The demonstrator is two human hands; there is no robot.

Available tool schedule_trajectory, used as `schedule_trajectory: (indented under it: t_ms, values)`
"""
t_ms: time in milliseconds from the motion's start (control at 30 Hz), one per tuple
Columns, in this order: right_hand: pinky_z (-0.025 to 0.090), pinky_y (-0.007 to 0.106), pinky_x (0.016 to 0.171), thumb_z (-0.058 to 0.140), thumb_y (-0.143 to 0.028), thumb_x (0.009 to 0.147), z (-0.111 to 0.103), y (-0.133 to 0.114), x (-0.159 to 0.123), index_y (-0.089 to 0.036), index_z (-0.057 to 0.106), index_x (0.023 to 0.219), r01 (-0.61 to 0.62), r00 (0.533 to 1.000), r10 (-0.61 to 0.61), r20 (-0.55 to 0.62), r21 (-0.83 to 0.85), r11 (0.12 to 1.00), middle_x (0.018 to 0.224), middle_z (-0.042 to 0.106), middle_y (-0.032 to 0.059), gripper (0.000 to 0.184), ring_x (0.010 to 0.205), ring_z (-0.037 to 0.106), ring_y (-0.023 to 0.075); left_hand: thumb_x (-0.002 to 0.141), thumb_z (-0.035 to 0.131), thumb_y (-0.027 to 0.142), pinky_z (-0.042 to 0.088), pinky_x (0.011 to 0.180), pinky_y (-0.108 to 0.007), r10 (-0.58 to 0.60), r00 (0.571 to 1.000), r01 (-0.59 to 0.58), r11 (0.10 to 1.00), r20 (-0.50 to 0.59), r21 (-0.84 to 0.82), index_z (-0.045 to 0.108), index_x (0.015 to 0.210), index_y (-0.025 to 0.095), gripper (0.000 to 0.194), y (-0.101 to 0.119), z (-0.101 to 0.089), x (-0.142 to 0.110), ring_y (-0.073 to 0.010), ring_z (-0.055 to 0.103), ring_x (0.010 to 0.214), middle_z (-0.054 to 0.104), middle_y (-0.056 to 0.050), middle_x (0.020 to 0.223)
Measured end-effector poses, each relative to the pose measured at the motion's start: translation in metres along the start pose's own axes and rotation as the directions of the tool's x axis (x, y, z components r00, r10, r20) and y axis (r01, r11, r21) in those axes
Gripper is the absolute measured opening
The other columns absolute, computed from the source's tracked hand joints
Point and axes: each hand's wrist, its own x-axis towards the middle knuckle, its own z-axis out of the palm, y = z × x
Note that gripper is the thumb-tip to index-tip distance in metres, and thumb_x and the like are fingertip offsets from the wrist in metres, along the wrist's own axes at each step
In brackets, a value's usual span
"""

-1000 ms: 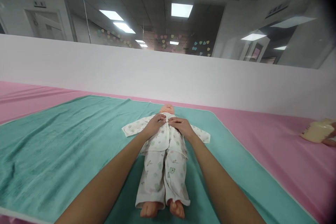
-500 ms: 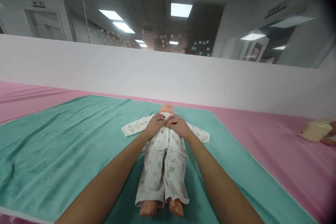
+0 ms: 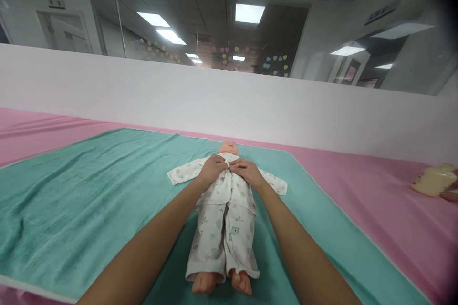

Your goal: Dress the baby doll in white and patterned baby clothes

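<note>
A baby doll [image 3: 203, 283] lies on its back with its bare feet toward me and its head at the far end. It wears a white printed pajama top [image 3: 219, 193] and matching pajama pants [image 3: 211, 243]; both sleeves spread out sideways. My left hand [image 3: 213, 168] is closed at the upper front of the top, fingertips pinching the cloth near the middle. Right beside it, my right hand [image 3: 247, 172] also has its fingertips closed on the front edge. The fingers hide whatever fastening is there.
Under the doll spreads a teal blanket [image 3: 89, 190] over a pink sheet [image 3: 358, 186]. A white low wall [image 3: 214, 100] with glass above it stands behind. At the right edge lies a pale yellow thing [image 3: 432, 181] with skin-coloured parts, cut off by the frame.
My right hand's fingers have shifted slightly and the fingertips sit a little apart from the left ones. The view has moved slightly; the doll lies as before.
</note>
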Motion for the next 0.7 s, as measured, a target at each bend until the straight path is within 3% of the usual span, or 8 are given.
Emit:
schedule_trajectory:
  t_ms: [400,700]
  values:
    - [0.041,0.034,0.087,0.067,-0.043,0.068,0.0009,0.0001,0.0,-0.023,0.073,0.074,-0.024,1.0,0.024,-0.017,0.014,1.0,0.103,0.064,0.0038,0.022,0.097,0.056,0.0207,0.067,0.055,0.031,0.044,0.076,-0.028,-0.047,0.995,0.064,0.979,0.09,-0.193,0.06,0.063,0.016,0.016,-0.0042,-0.0052,-0.0025,-0.0199,0.055,0.094,0.057,-0.006,0.112]
    - [0.041,0.033,0.086,0.068,-0.044,0.066,0.0002,0.0022,-0.0001,-0.024,0.073,0.073,-0.03,0.999,0.03,-0.026,0.023,0.999,0.102,0.064,0.0035,0.021,0.096,0.056,0.0205,0.069,0.058,0.033,0.044,0.078,-0.029,-0.037,0.992,0.07,0.956,0.121,-0.286,0.061,0.071,0.018,0.015,-0.009,-0.0049,-0.0023,-0.0195,0.055,0.094,0.056,-0.004,0.107]
